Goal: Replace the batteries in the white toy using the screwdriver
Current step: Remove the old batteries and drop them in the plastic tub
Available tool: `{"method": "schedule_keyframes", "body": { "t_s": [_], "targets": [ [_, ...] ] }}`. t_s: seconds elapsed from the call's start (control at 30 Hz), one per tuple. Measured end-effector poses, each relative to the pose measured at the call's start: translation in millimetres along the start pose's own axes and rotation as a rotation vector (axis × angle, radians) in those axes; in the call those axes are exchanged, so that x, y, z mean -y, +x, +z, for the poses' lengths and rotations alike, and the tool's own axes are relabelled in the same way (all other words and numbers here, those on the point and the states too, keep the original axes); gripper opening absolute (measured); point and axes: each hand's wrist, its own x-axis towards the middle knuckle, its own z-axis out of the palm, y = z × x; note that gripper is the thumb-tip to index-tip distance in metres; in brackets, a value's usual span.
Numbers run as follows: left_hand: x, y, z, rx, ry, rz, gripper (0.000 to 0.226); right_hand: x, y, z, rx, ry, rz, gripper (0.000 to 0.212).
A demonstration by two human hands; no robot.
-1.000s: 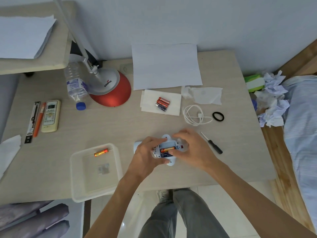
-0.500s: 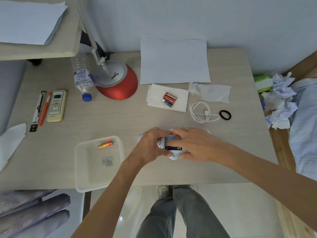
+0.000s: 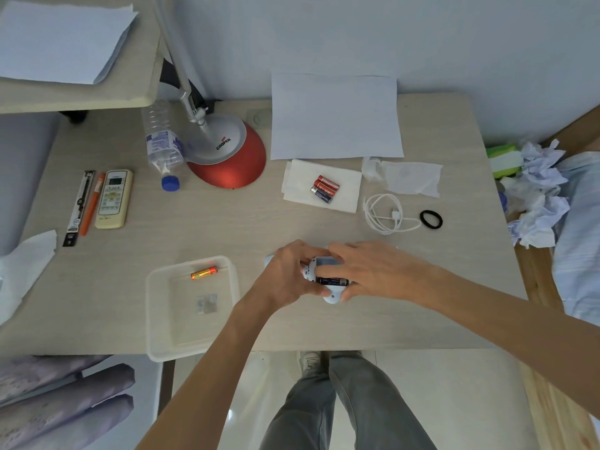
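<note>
The white toy (image 3: 332,295) lies on the desk near the front edge, back side up, with its battery compartment uncovered. A dark battery (image 3: 332,281) sits in the lower slot; the slot above it looks grey and bare. My left hand (image 3: 290,278) grips the toy's left side. My right hand (image 3: 373,271) holds the right side, fingers curled over the compartment and thumb under the toy's lower end. Three spare batteries (image 3: 325,189), two red and one dark, rest on a white tissue (image 3: 298,186). The screwdriver is hidden behind my right hand.
A clear plastic tray (image 3: 156,323) at the front left holds an orange battery (image 3: 204,273) and small bits. Behind are a red lamp base (image 3: 233,170), a water bottle (image 3: 160,144), a remote (image 3: 113,199), a white cable (image 3: 384,216), a black hair tie (image 3: 431,219) and a paper sheet (image 3: 334,116).
My right hand slid left over the toy's compartment and now covers the screwdriver. The orange battery seen in the compartment a second ago no longer shows.
</note>
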Motion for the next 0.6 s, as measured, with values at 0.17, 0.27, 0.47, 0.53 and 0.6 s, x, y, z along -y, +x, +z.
{"method": "schedule_keyframes", "body": {
  "t_s": [0.17, 0.27, 0.47, 0.53, 0.6],
  "targets": [
    [2, -1, 0, 0.003, -0.046, -0.013, 0.068, -5, -19, 15, -0.148, 0.226, 0.205, 0.081],
    [3, -3, 1, 0.004, -0.036, -0.031, 0.077, -9, -34, 33, -0.242, 0.520, 0.428, 0.084],
    [5, -7, 3, -0.003, -0.015, -0.011, 0.081, 7, -32, 53, -0.353, 0.914, 0.529, 0.059],
    [6, -9, 3, -0.011, -0.019, 0.010, 0.078, 13, -26, 56, -0.378, 0.968, 0.512, 0.060],
    [7, -10, 3, -0.041, -0.049, 0.034, 0.068, 15, -22, 62, -0.414, 0.986, 0.518, 0.060]
  ]
}}
